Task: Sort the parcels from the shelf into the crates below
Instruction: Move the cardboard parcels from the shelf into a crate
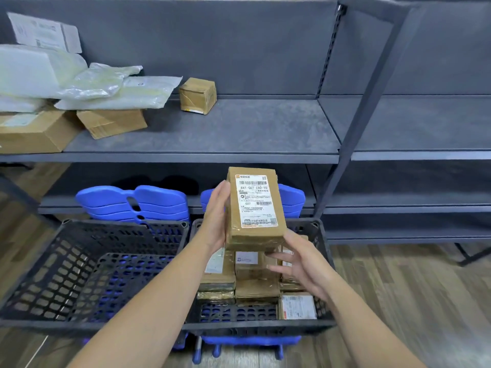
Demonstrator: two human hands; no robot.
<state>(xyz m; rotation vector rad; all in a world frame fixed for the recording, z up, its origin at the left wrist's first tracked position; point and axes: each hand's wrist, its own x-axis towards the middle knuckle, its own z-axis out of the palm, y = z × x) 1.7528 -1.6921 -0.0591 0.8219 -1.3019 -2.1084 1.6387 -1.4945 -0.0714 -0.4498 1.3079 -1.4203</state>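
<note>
A brown cardboard parcel (255, 205) with a white shipping label is held upright above the right black crate (322, 243). My left hand (216, 216) grips its left edge, fingers behind it. My right hand (300, 264) is just under its lower right corner, fingers straight and spread, thumb by the corner. The right crate holds several brown labelled parcels (256, 288). The left black crate (119, 223) stands beside it with its mesh bottom showing. On the shelf (239, 128) lie a small brown box (198, 95), clear plastic bags (114, 88) and two brown boxes (111, 123).
A white box (45, 31) leans at the shelf's back left. Stacked blue plastic stools (132, 203) sit on the lower shelf behind the crates. A dark metal upright (353, 134) splits this shelf unit from another on the right. The floor is wood-patterned (411, 288).
</note>
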